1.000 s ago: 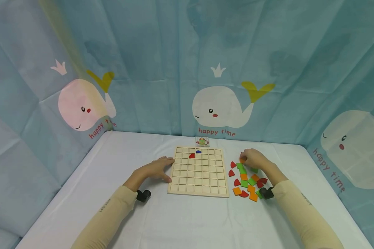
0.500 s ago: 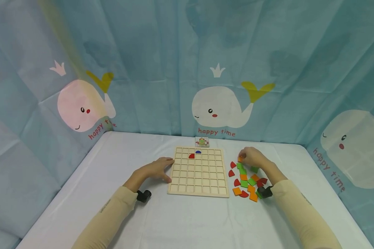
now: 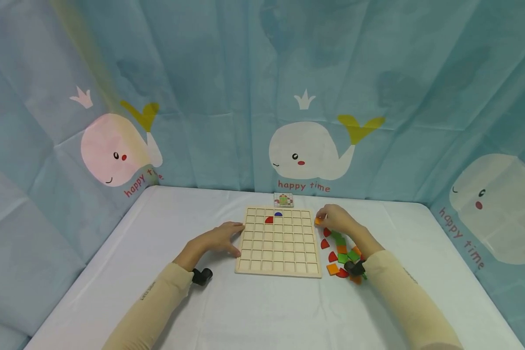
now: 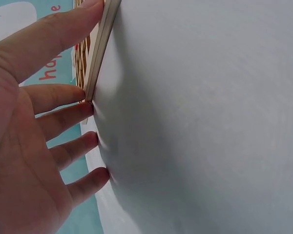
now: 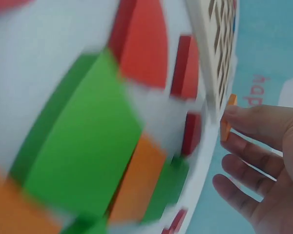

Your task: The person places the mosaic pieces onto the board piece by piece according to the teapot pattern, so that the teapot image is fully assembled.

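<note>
My right hand (image 3: 338, 218) pinches an orange square tile (image 5: 226, 123) between thumb and fingers, just off the right edge of a wooden grid board (image 3: 278, 250). In the right wrist view the tile shows edge-on near the board's rim. My left hand (image 3: 218, 238) rests at the board's left edge; in the left wrist view its thumb and fingertips touch the rim, with the fingers spread and fairly straight. On the board, a red quarter-circle tile (image 3: 269, 220) and a blue half-circle tile (image 3: 278, 214) lie in cells near the far side.
Right of the board, several loose tiles lie on the white tablecloth (image 3: 253, 311): green squares (image 3: 342, 258), orange squares (image 3: 333, 269) and red quarter circles (image 3: 325, 244). Behind the board lies a small pattern card (image 3: 283, 200). A blue whale-print curtain (image 3: 210, 146) surrounds the table.
My right hand has moved left from the loose tiles to the board's far right side, carrying the orange square tile. The left hand has stayed at the board's left edge.
</note>
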{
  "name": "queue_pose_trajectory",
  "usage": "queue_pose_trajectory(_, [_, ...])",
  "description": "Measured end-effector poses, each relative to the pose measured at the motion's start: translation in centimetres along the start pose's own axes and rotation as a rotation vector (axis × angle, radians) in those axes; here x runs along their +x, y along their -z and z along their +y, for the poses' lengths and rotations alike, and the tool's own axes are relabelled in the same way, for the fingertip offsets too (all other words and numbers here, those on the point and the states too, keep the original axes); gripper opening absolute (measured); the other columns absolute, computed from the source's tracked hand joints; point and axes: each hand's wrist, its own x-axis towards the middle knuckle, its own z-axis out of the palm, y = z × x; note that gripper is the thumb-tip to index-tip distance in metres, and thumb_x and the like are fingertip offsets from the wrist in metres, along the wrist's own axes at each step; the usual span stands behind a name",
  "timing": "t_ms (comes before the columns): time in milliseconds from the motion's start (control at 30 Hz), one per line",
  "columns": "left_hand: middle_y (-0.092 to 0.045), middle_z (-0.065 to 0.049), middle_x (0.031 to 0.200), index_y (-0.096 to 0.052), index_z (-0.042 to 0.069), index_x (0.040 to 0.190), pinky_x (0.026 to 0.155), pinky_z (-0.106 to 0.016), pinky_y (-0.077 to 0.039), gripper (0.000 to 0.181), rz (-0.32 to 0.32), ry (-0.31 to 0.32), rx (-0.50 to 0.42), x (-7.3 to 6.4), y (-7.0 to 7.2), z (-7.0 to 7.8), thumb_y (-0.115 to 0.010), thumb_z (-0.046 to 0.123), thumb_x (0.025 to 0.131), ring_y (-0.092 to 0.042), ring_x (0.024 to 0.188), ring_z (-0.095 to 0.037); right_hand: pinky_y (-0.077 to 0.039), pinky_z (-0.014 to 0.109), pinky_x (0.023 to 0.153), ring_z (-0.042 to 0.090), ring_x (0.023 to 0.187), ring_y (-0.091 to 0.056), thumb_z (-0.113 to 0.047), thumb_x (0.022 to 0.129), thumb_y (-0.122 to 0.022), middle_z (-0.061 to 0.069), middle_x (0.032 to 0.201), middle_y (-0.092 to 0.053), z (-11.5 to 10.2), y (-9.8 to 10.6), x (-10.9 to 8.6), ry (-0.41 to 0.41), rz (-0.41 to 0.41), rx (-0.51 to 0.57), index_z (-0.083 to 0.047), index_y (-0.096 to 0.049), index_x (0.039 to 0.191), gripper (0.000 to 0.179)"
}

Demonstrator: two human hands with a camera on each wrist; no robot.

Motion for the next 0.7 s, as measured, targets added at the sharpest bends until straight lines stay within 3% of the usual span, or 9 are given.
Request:
queue_pose_trajectory(200, [-0.033,-0.012,0.158,-0.038,0.006,0.149,0.120,-0.052,-0.026,0.089,0.007,0.000,0.001,-0.1,-0.1,-0.1,-0.083,0.030,0.076,-0.025,0.149,-0.033,-0.054,0.040,0.084,0.022,0.091,-0.062,-0.017,0.087,-0.072,0.009,0.099,-0.068,-2.1,-0.7,1.0,0.104,0.006,-0.032,-0.003,-0.073,0.109,0.026])
queue_pose_trajectory(700, [-0.033,-0.013,0.158,-0.038,0.006,0.150,0.120,-0.054,-0.025,0.089,0.007,-0.018,0.009,-0.1,-0.1,-0.2,-0.083,0.030,0.077,-0.024,0.149,-0.033,-0.054,0.038,0.085,0.019,0.088,-0.060,-0.017,0.088,-0.072,0.006,0.096,-0.066,-6.2,-2.2,3.3,0.188,0.007,-0.149,-0.006,-0.074,0.103,0.019])
